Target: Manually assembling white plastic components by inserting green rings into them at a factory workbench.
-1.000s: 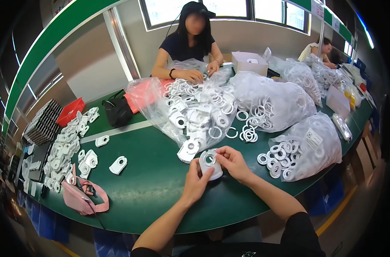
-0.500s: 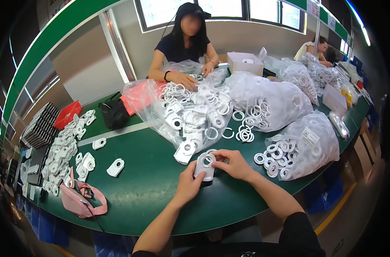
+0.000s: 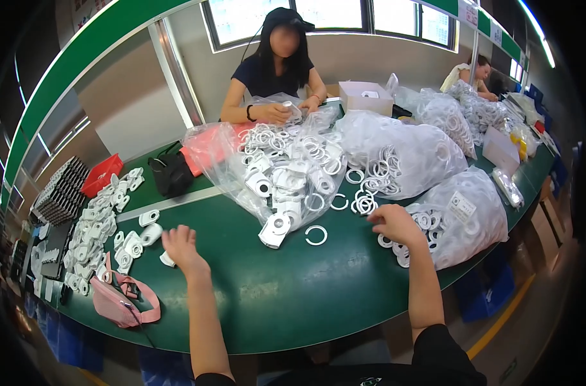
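My left hand (image 3: 185,249) is over the left side of the table, fingers spread, with nothing in it. Just left of its fingertips is a slightly blurred white plastic part (image 3: 152,234). Another white part (image 3: 167,259) is partly covered by that hand. On the right, my right hand (image 3: 396,225) hovers with loosely bent fingers between a small heap of white rings (image 3: 365,203) and a clear bag (image 3: 476,222) spilling thicker rings. No part shows in it. A single split ring (image 3: 316,235) lies between my hands.
Ahead, an open bag of white parts and rings (image 3: 286,174) spreads across the green table (image 3: 261,302). A co-worker opposite holds a white part (image 3: 293,110). Piled parts (image 3: 90,235), a pink bag (image 3: 116,302) and a red bin (image 3: 103,175) are left; another full bag (image 3: 428,151) is right.
My hands have separated; the white part they held is gone from them. My left hand moved left, where another part now shows, and my right moved right. The co-worker has lifted a part.
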### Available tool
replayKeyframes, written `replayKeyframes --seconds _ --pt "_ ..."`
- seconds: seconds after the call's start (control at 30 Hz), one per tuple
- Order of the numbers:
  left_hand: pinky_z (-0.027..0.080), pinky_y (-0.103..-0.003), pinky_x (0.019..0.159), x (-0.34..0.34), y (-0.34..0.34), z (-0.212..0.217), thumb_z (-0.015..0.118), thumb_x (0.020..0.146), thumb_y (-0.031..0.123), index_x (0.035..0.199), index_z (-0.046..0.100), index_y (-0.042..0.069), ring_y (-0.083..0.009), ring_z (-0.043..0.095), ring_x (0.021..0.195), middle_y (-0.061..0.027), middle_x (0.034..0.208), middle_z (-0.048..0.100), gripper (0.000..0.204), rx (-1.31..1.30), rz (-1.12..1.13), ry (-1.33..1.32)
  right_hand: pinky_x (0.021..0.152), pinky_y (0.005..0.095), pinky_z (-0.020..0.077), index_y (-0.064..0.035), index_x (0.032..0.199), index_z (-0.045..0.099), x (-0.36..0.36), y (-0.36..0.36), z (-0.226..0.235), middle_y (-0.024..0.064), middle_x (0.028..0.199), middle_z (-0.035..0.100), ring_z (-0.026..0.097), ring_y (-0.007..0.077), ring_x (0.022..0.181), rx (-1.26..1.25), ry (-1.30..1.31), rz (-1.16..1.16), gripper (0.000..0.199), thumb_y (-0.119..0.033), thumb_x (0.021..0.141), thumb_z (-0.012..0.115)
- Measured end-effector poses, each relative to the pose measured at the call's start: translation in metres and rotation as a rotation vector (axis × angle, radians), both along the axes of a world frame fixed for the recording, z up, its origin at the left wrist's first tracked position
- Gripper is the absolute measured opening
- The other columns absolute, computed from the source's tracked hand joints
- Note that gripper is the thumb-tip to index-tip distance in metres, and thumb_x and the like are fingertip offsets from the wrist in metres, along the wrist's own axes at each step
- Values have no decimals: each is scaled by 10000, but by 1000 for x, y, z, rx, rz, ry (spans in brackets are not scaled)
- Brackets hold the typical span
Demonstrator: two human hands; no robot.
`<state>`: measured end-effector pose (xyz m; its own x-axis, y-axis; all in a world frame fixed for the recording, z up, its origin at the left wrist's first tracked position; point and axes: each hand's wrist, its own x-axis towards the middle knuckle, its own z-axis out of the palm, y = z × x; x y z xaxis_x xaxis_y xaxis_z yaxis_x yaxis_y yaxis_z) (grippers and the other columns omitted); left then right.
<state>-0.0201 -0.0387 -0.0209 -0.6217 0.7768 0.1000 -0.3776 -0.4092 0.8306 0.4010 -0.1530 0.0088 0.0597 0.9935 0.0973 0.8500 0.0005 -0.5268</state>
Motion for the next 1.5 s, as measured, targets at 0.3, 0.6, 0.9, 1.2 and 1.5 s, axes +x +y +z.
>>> replayKeyframes --seconds 0.3,0.6,0.9,1.2,1.5 --pt "399 -418 898 115 -29 -24 689 751 175 1175 526 34 -355 495 1056 -188 1187 521 476 112 -447 1618 692 338 508 -41 811 692 8 -5 3 118 780 673 647 262 736 -196 -58 -38 185 -43 626 691" --pt "489 -377 756 104 -60 18 550 841 108 1374 263 26 -300 569 967 -196 1171 535 611 -153 -511 820 621 298 463 -17 903 651 -18 9 -5 100 784 621 603 197 691 271 331 73 171 -117 765 671" --pt "549 -419 756 149 -104 -8 377 962 376 1239 423 90 -284 580 1029 -110 1153 563 401 -376 -1446 -105 615 238 453 -34 958 658 -102 9 -32 47 877 609 569 96 722 366 510 424 153 -104 823 645" --pt "516 -299 503 127 -80 -10 489 936 242 1179 451 90 -256 645 846 -134 1104 604 289 -349 -1065 -96 711 315 442 -60 915 646 -92 18 -50 70 870 571 537 218 803 412 127 304 169 -148 774 677" --pt "548 -316 679 129 -84 -8 449 839 26 1244 403 37 -283 620 952 -162 1168 567 409 -342 -1225 -20 634 264 455 -22 861 615 -85 16 -29 57 767 612 568 151 664 376 566 118 126 -147 861 597"
